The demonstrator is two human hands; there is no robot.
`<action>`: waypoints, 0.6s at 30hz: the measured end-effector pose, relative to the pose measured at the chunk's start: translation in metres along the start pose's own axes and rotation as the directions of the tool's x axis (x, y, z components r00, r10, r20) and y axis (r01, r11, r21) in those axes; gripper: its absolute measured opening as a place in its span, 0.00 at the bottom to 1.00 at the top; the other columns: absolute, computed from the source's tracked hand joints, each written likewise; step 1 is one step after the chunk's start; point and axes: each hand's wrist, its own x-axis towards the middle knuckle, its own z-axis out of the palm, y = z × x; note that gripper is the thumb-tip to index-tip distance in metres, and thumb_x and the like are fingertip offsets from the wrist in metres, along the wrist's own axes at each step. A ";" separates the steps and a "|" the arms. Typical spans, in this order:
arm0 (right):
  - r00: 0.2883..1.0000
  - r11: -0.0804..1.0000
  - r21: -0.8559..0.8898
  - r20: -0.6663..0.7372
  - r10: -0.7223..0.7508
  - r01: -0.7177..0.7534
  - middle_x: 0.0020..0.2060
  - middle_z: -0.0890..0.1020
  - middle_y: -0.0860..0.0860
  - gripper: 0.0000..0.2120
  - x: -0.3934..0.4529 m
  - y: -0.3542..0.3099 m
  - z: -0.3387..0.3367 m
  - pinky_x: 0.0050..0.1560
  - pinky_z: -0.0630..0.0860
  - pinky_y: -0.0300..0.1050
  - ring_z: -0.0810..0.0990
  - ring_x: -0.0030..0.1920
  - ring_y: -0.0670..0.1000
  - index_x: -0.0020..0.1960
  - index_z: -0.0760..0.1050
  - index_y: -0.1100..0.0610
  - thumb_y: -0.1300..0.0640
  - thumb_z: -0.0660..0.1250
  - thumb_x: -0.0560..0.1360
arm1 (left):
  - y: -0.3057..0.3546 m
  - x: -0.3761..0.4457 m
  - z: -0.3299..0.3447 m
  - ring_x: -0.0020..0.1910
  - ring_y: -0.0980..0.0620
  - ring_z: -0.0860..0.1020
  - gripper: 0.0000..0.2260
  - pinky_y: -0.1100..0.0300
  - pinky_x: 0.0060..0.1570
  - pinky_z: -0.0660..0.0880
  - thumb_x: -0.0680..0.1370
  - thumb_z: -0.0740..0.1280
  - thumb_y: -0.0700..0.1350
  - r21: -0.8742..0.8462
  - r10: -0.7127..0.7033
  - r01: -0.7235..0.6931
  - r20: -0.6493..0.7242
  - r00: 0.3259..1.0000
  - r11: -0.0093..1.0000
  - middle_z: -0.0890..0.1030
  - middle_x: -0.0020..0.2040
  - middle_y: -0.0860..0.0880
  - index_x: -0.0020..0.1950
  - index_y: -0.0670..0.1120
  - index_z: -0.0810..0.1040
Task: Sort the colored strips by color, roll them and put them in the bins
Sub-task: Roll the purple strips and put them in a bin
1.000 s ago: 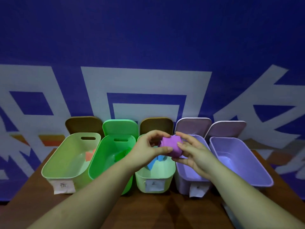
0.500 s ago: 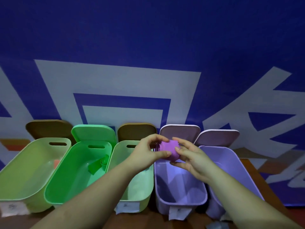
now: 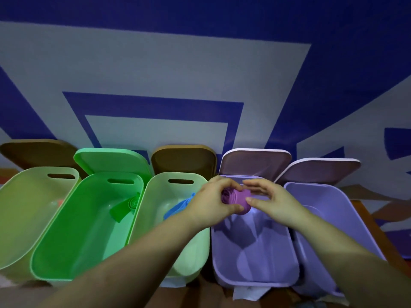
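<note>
A rolled purple strip (image 3: pixel 236 200) hangs over the far end of the fourth bin, a lilac one (image 3: pixel 255 272). My left hand (image 3: pixel 211 207) grips the roll from the left with curled fingers and thumb. My right hand (image 3: pixel 270 203) pinches its right side with thumb and fingertips. A green rolled strip (image 3: pixel 126 206) lies in the bright green bin (image 3: pixel 73 252). A blue strip (image 3: pixel 178 210) lies in the pale green middle bin (image 3: pixel 195 258). Something orange (image 3: pixel 59 202) shows in the leftmost pale green bin (image 3: pixel 20 230).
A second lilac bin (image 3: pixel 333 218) stands at the far right. All five bins sit in a row on a brown table (image 3: pixel 367 218), with their lids leaning back against a blue and white wall. White labels stick out under the bins' near ends.
Both hands have carried the purple roll forward and a little right, from above the middle bin to above the fourth bin. The view has moved closer to the bins.
</note>
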 end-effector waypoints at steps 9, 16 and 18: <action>0.986 0.703 -0.703 -0.017 -0.167 0.107 0.71 0.69 0.50 0.24 0.010 0.056 -0.029 0.66 0.61 0.41 0.67 0.70 0.52 0.66 0.73 0.49 0.48 0.70 0.71 | -0.017 0.041 0.048 0.58 0.50 0.72 0.22 0.61 0.58 0.68 0.69 0.75 0.49 0.234 -0.083 0.044 0.159 0.984 0.971 0.72 0.58 0.49 0.61 0.52 0.76; 0.986 0.682 -0.726 -0.040 -0.164 0.084 0.73 0.64 0.50 0.35 0.010 0.081 -0.031 0.69 0.63 0.51 0.66 0.71 0.54 0.71 0.68 0.49 0.36 0.55 0.67 | -0.032 0.067 0.087 0.60 0.47 0.73 0.23 0.52 0.60 0.71 0.69 0.75 0.47 0.370 -0.160 0.059 0.246 0.956 0.927 0.74 0.60 0.46 0.62 0.49 0.76; 0.987 0.692 -0.718 -0.051 -0.151 0.069 0.73 0.64 0.50 0.36 0.009 0.085 -0.033 0.70 0.61 0.50 0.65 0.72 0.53 0.72 0.66 0.49 0.36 0.54 0.67 | -0.036 0.075 0.095 0.60 0.46 0.73 0.22 0.51 0.61 0.71 0.70 0.74 0.47 0.409 -0.177 0.052 0.272 0.946 0.911 0.74 0.61 0.45 0.64 0.48 0.75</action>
